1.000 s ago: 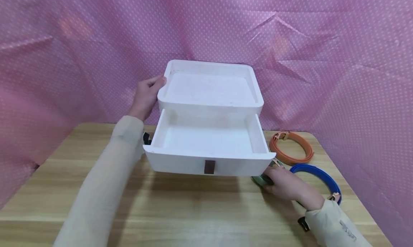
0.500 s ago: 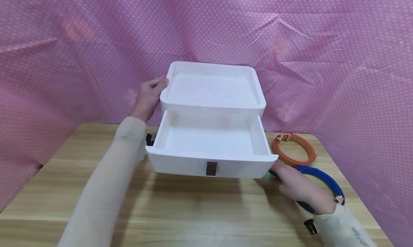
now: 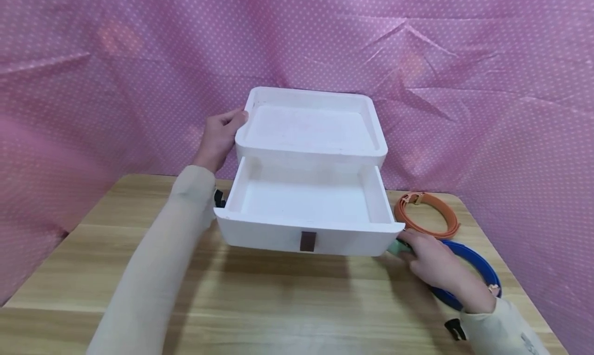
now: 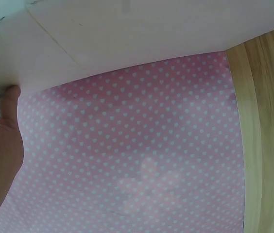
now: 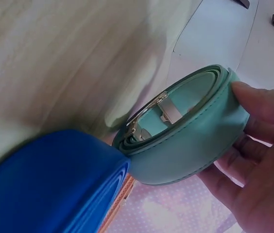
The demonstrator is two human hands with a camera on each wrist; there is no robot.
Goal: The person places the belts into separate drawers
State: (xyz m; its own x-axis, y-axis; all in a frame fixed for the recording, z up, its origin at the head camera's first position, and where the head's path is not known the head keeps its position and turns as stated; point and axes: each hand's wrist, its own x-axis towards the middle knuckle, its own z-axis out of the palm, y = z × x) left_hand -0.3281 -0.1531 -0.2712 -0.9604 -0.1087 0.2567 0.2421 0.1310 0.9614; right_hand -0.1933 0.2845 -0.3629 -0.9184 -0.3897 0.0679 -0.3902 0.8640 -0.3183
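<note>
A white drawer unit (image 3: pixel 308 128) with a shallow tray top stands at the middle of the table, its upper drawer (image 3: pixel 303 203) pulled out and bare inside. My left hand (image 3: pixel 219 141) grips the unit's upper left side, thumb at the rim. In the left wrist view the thumb (image 4: pixel 11 99) presses against the white wall. Low by the drawer's front right corner, my right hand (image 3: pixel 438 265) holds a coiled green belt (image 5: pixel 190 143) between thumb and fingers. The right wrist view shows its gold buckle inside the coil. From the head, the drawer front and hand hide most of the belt.
A coiled blue belt (image 3: pixel 480 262) lies under and beside my right forearm, right next to the green one in the right wrist view. Behind it lies a coiled orange belt (image 3: pixel 452 221). Pink dotted cloth (image 3: pixel 464 87) hangs around the wooden table (image 3: pixel 283 308).
My right hand has moved a little to the right with the green belt, and less of the belt shows in the head view. My left hand keeps its hold on the drawer unit.
</note>
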